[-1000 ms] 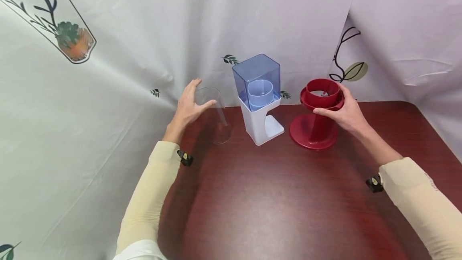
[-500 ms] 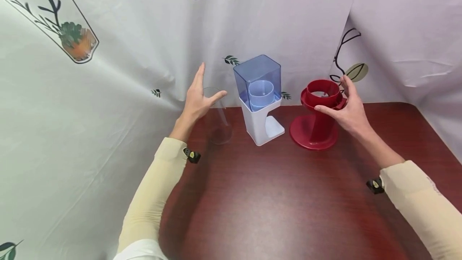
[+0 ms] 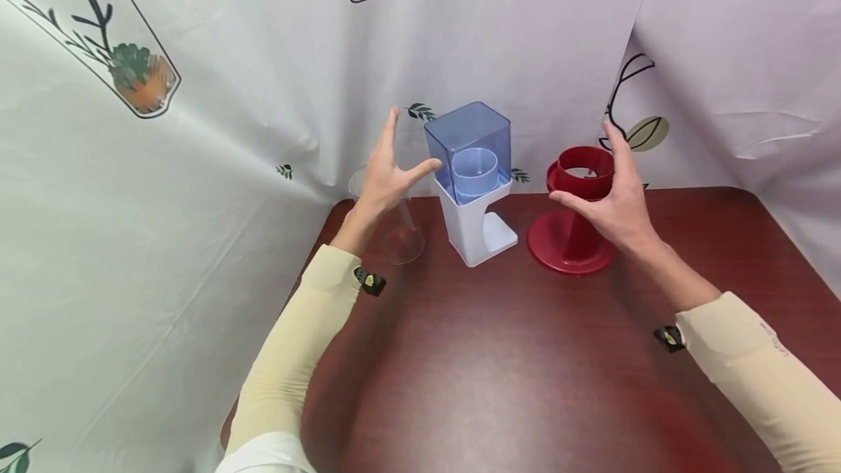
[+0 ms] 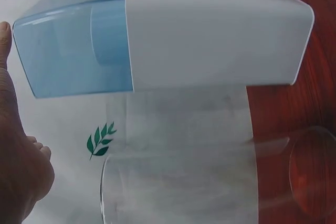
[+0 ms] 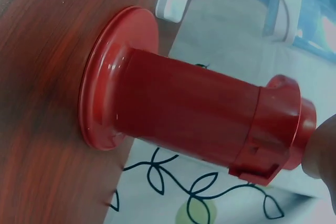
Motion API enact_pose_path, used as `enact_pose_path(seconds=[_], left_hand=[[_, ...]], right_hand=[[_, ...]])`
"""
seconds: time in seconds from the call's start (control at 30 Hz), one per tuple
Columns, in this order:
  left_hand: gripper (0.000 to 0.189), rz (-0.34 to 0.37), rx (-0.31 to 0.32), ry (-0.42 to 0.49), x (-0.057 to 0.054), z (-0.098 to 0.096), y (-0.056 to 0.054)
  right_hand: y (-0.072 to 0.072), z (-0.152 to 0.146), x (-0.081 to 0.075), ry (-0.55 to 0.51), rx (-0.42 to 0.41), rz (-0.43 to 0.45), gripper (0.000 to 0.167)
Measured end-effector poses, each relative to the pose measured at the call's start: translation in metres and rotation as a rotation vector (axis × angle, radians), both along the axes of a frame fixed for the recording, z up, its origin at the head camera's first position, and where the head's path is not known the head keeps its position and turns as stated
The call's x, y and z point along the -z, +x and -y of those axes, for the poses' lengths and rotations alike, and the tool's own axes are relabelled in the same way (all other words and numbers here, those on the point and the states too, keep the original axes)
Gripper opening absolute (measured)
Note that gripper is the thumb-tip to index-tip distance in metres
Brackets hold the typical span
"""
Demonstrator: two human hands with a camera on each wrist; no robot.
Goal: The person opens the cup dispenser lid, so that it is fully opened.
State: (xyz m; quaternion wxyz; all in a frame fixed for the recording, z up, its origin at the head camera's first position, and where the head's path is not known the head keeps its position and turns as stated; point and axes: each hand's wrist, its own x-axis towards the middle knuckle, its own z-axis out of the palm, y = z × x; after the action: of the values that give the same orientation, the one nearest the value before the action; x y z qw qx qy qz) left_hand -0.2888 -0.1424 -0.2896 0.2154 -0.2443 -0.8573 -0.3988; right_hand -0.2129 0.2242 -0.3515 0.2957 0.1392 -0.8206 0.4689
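A white dispenser [image 3: 463, 228] with a see-through blue top [image 3: 468, 137] stands at the table's back, a round cup-like part showing inside. To its left is a clear cylinder [image 3: 410, 243], partly behind my left hand [image 3: 386, 177]. That hand holds nothing; its fingers point up, thumb spread toward the blue top, and I cannot tell whether they touch. On the right stands a red stand [image 3: 571, 239] with a round base and a ring-shaped holder [image 3: 585, 170]. My right hand [image 3: 620, 203] is spread at the holder's right side, covering part of it; contact is unclear.
The dark red-brown table [image 3: 486, 356] reaches toward me. White cloth [image 3: 263, 79] with printed plants hangs behind and along the left. A black wrist camera [image 3: 371, 282] sits on the left sleeve, another black camera [image 3: 670, 338] on the right.
My left hand has moved right, from beside the clear cylinder toward the dispenser. My right hand has come off the red holder's rim and shifted slightly left, fingers straighter. The objects stay put.
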Motion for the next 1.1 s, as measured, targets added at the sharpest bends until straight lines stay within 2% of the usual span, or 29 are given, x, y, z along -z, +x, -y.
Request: enact_pose_path(seconds=[0.2,0.43,0.63,0.8,1.0,1.1], left_hand=[[0.119,0.054,0.016,0.012,0.004,-0.014,0.001],[0.122,0.101,0.035,0.022,0.020,-0.026,0.002],[0.126,0.142,0.019,0.017,0.036,-0.032,0.002],[0.128,0.144,0.022,0.026,0.050,-0.036,0.000],[0.129,0.137,0.046,0.080,0.068,-0.042,-0.004],[0.130,0.153,0.039,0.116,0.076,-0.046,-0.003]], right_hand=[[0.000,0.012,0.000,0.045,-0.052,-0.026,0.120],[-0.003,0.024,-0.005,0.061,-0.085,-0.044,0.117],[-0.007,0.037,-0.011,0.058,-0.150,0.049,0.108],[-0.015,0.046,-0.019,0.046,-0.182,0.128,0.102],[-0.027,0.053,-0.031,-0.016,-0.263,0.212,0.094],[-0.031,0.056,-0.041,-0.054,-0.311,0.257,0.089]])
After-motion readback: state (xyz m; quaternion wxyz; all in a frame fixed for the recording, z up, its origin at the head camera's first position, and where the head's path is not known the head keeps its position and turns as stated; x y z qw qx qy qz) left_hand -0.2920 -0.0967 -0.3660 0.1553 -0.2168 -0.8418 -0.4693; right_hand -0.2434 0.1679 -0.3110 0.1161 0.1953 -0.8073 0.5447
